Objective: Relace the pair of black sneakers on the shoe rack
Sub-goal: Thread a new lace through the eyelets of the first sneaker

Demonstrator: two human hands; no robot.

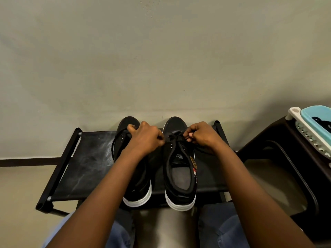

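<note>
Two black sneakers (175,122) sit toes-to-wall on the shoe rack (86,158). Your left hand (145,138) and right hand (204,136) pinch the lace (176,135) of the right sneaker (180,176) in their grip. Your left forearm covers the left sneaker (141,187). A teal tub (311,111) sits on the stool (259,149) beyond the rack's right end.

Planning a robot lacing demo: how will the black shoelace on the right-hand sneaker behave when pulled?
Likely floppy and very light: the thin black shoelace curves loosely between the left hand and right hand pinching it. It threads through eyelets, so a tug may drag the black white-soled sneaker across the black fabric shoe rack.
</note>
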